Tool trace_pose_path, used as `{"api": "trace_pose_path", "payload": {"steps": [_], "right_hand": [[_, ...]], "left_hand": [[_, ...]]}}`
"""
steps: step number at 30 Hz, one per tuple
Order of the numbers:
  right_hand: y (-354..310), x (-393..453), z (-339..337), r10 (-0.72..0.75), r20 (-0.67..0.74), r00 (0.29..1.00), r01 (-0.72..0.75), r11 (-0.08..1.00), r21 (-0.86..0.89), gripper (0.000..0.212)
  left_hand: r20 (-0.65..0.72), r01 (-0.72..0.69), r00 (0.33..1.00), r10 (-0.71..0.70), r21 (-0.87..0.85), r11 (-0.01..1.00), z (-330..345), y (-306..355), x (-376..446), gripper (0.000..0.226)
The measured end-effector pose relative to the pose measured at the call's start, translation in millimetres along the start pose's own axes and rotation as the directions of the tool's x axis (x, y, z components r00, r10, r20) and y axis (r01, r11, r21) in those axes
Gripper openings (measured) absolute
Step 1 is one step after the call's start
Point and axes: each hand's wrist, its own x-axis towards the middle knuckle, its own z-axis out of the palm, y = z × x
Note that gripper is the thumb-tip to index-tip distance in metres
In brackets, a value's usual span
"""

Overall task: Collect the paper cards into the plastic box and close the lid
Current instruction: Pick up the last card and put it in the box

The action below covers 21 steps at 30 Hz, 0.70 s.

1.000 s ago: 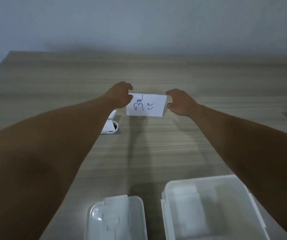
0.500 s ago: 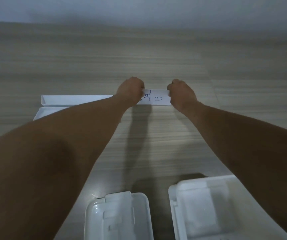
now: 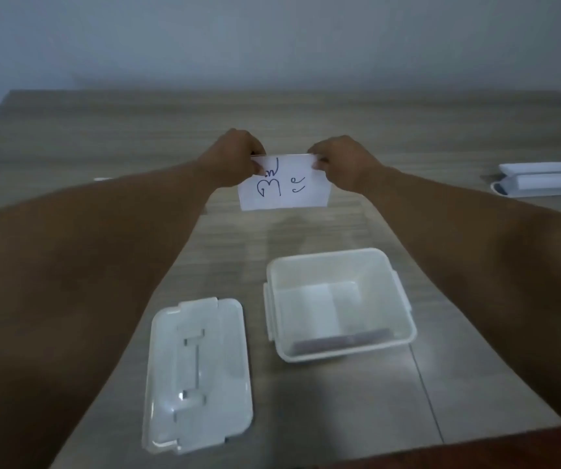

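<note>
We pinch a paper card by its top corners, left hand and right hand both clamped on it, above the table, beyond the plastic box. Box open, white cards inside. Lid beside it, left.

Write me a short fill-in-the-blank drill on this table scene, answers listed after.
1. Both hands, left and right, hold one paper ____.
2. The lid lies on the table to the ____ of the plastic box.
3. The box stands ____, its lid off.

Answers: card; left; open
</note>
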Motion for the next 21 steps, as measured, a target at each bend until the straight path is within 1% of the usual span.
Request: {"api": "trace_pose_path", "payload": {"steps": [3, 8, 10, 14, 18, 21], "right_hand": [[0.5, -48.7, -21.3, -0.033, 0.009, 0.999, 0.032, 0.999, 0.037, 0.026], [4.1, -126.9, -32.2, 0.042, 0.072, 0.996, -0.052, 0.988, 0.146, 0.027], [8.9, -154.8, -25.7, 0.090, 0.108, 0.990, -0.110, 0.976, 0.188, 0.026], [17.8, -195.8, -3.1, 0.122, 0.197, 0.973, -0.168, 0.957, 0.235, 0.023], [20.9, -222.9, 22.4, 0.128, 0.277, 0.952, -0.190, 0.960, 0.208, 0.026], [23.7, -238.8, 38.0, 0.141, 0.328, 0.934, -0.212, 0.958, 0.191, 0.026]], "left_hand": [[-0.003, -0.001, 1.000, 0.001, -0.009, 1.000, -0.5, 35.4, -33.9, 0.031], [0.022, 0.004, 1.000, -0.002, -0.071, 0.997, 27.4, 81.9, -101.0, 0.031], [0.052, 0.028, 0.998, -0.023, -0.095, 0.995, 44.6, 92.7, -121.9, 0.030], [0.158, 0.077, 0.986, -0.054, -0.142, 0.987, 75.0, 103.8, -152.8, 0.025], [0.220, 0.111, 0.972, -0.078, -0.141, 0.984, 100.9, 105.8, -176.0, 0.022], [0.277, 0.125, 0.956, -0.096, -0.089, 0.988, 120.5, 107.1, -189.0, 0.024]]}}
